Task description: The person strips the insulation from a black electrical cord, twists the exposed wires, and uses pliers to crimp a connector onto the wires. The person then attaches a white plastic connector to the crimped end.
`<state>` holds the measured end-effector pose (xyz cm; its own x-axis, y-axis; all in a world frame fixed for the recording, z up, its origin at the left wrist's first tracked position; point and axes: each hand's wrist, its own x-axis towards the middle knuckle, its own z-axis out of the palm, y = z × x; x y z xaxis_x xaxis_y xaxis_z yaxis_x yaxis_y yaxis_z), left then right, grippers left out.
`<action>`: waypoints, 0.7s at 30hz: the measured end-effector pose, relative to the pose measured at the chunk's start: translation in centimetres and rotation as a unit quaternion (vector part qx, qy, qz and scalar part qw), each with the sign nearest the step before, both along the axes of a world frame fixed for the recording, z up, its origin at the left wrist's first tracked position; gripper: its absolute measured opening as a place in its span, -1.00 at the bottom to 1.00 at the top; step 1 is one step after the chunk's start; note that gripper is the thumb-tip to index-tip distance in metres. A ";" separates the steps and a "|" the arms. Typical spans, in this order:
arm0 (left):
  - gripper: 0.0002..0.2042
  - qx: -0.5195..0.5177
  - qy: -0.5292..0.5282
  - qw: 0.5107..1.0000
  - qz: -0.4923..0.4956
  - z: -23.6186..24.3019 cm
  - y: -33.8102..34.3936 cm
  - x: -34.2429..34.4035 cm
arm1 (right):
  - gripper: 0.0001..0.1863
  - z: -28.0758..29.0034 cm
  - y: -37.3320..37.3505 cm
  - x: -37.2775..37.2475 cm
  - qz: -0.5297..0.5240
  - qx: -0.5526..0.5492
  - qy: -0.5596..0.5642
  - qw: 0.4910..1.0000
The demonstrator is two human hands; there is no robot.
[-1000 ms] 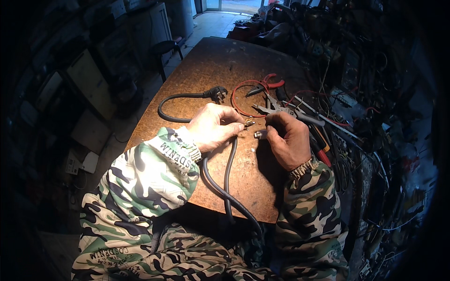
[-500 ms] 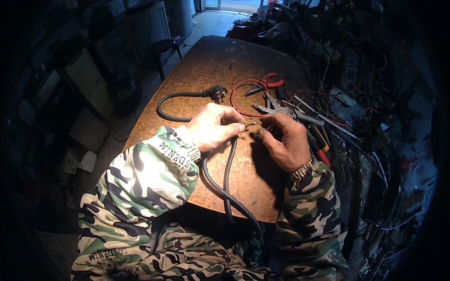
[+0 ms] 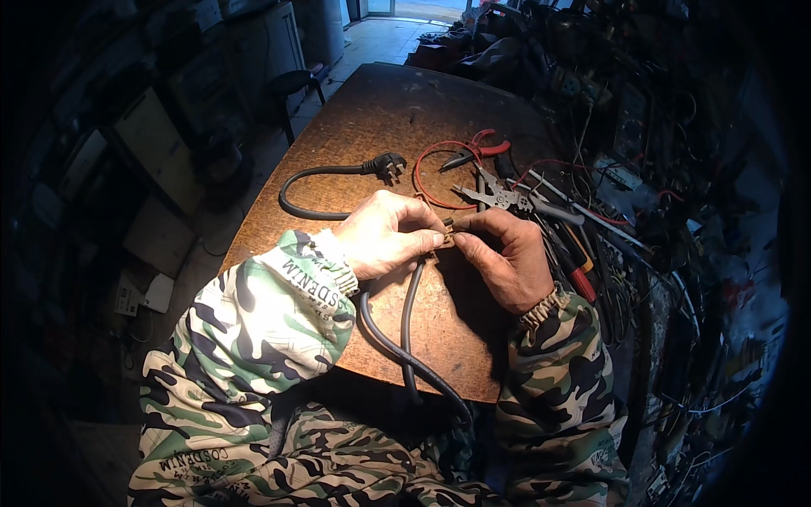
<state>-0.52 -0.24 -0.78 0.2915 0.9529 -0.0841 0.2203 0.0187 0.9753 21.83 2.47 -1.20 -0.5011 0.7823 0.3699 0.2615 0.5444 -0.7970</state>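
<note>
My left hand [image 3: 393, 235] pinches a small brass-coloured metal piece [image 3: 448, 238] between thumb and fingertips above the table. My right hand [image 3: 508, 253] meets it from the other side, thumb and forefinger closed on the same piece. The fingertips hide most of it, so its exact kind cannot be made out. A black power cable [image 3: 411, 308] runs up from the table's near edge to just below these fingers. Beyond my left hand lies a three-pin plug [image 3: 389, 166], its black cord curving left and back under that hand.
On the wooden table [image 3: 355, 110], past my right hand, lie wire strippers [image 3: 498, 198], red-handled pliers [image 3: 490, 148] and a loop of red wire [image 3: 420, 165]. More tools and tangled wires crowd the right side. A black stool [image 3: 291, 84] stands beyond the table's left edge.
My right hand has moved left, and its thumb and forefinger have closed on the small brass-coloured piece. My left hand keeps its pinch, almost in place.
</note>
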 end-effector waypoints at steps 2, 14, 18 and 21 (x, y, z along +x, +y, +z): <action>-0.81 -0.004 0.000 1.000 -0.001 0.1 0.0 0.0 | -0.79 -0.1 0.1 0.0 0.000 -0.003 -0.002 1.000; -0.79 -0.007 0.019 1.000 -0.007 0.4 -0.1 0.1 | -0.81 0.1 0.1 0.1 -0.001 -0.040 -0.007 0.999; -0.75 0.017 0.063 0.998 -0.003 0.8 -0.2 0.1 | -0.81 0.1 0.1 0.0 -0.002 -0.056 -0.009 0.998; -0.73 0.029 0.087 0.996 -0.006 1.2 -0.2 0.0 | -0.81 0.0 0.1 0.0 -0.001 -0.054 -0.010 0.998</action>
